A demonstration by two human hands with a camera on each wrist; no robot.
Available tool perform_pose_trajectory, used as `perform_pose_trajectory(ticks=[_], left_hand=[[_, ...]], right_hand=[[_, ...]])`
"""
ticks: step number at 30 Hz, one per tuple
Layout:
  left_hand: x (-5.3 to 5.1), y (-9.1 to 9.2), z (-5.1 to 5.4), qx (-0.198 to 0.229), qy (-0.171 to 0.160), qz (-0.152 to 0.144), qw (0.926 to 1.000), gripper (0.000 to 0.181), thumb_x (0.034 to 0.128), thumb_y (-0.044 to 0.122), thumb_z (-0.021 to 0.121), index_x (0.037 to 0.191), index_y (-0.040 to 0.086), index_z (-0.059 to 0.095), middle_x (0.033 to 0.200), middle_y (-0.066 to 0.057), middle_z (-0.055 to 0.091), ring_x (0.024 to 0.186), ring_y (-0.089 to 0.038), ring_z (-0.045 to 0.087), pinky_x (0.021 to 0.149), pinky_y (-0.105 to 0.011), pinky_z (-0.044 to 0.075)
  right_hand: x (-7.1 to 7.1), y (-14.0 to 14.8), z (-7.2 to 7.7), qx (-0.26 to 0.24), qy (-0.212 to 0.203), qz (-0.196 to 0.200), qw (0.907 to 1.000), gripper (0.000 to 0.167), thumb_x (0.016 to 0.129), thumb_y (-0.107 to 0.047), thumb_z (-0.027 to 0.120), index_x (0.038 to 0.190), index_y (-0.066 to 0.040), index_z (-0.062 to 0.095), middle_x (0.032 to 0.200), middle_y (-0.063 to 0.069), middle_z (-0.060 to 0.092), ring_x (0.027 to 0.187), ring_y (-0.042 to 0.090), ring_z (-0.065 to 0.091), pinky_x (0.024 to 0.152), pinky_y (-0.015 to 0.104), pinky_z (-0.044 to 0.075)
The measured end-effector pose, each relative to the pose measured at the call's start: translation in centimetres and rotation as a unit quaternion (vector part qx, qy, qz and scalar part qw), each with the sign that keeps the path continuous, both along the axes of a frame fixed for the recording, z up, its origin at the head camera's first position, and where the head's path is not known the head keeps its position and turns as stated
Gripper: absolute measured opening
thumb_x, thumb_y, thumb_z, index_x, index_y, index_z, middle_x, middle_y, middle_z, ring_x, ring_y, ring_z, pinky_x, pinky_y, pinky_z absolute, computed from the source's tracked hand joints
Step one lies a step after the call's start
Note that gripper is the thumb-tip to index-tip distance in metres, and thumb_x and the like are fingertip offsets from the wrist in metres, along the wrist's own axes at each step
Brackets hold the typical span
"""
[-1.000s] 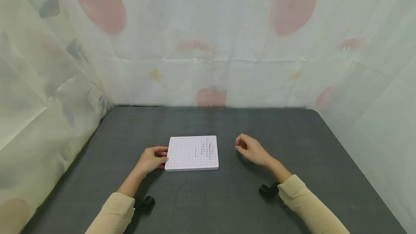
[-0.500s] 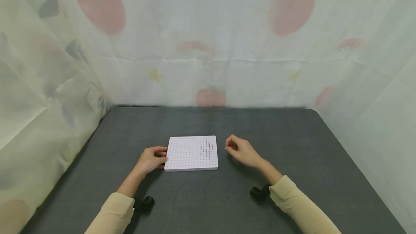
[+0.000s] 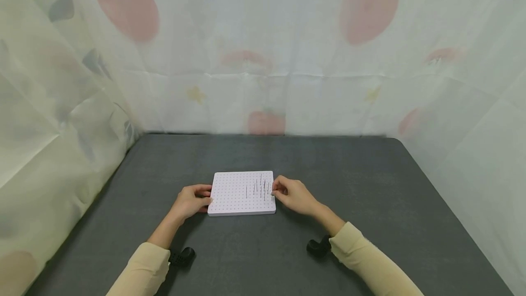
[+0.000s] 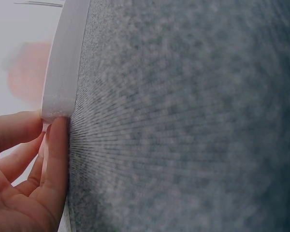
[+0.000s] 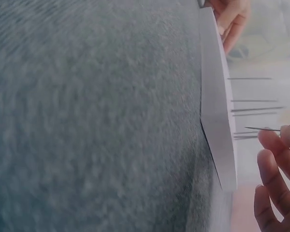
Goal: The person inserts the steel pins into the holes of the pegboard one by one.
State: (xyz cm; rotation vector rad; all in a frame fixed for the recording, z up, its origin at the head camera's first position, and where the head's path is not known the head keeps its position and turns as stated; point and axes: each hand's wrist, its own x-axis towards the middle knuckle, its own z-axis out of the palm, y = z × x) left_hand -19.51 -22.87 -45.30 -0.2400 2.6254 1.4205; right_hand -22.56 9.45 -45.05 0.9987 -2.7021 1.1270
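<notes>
A white perforated board [image 3: 230,207] lies flat on the dark table, its holes in rows. Several thin needles [image 5: 250,78] stand upright in its right half. My left hand [image 3: 190,202] pinches the board's left edge; in the left wrist view its thumb [image 4: 17,129] is on the top face and a finger on the side. Over the right edge of the board is my right hand [image 3: 297,195], pinching a needle [image 5: 262,129] between thumb and index finger. The pointed tip sticks out past the fingertips, apart from the board face, while the other fingers are loosely curled.
The dark grey table [image 3: 255,259] extends around the board on all sides. A printed curtain [image 3: 320,104] hangs behind it and along both sides. Black wrist cameras [image 3: 318,246] sit below each sleeve cuff.
My right hand has moved left with the needle, from beside the board to over its right edge. The left hand and the board have stayed where they were.
</notes>
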Motion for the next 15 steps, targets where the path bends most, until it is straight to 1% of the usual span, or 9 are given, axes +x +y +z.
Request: perform_pose_trajectory(ticks=[7,15], left_hand=[[0.0,-0.1,0.0,0.005,-0.005,0.0,1.0,0.047,0.0883,0.002,0.067,0.134,-0.003,0.057,0.114,-0.022,0.064,0.082,-0.015,0.068,0.07,-0.034,0.063],[0.1,-0.1,0.0,0.008,-0.004,-0.002,1.0,0.047,0.0884,0.002,0.067,0.134,-0.003,0.057,0.114,-0.021,0.064,0.082,-0.014,0.068,0.07,-0.034,0.063]], right_hand=[[0.2,-0.7,-0.2,0.013,0.015,-0.001,0.9998,0.006,0.092,-0.01,0.066,0.094,-0.014,0.062,0.084,-0.001,0.068,0.072,0.002,0.054,0.065,0.015,0.046],[0.3,-1.2,-0.5,0.021,0.025,-0.012,0.9994,0.007,0.092,-0.009,0.065,0.094,-0.016,0.063,0.085,-0.001,0.069,0.076,0.005,0.059,0.069,0.016,0.049]])
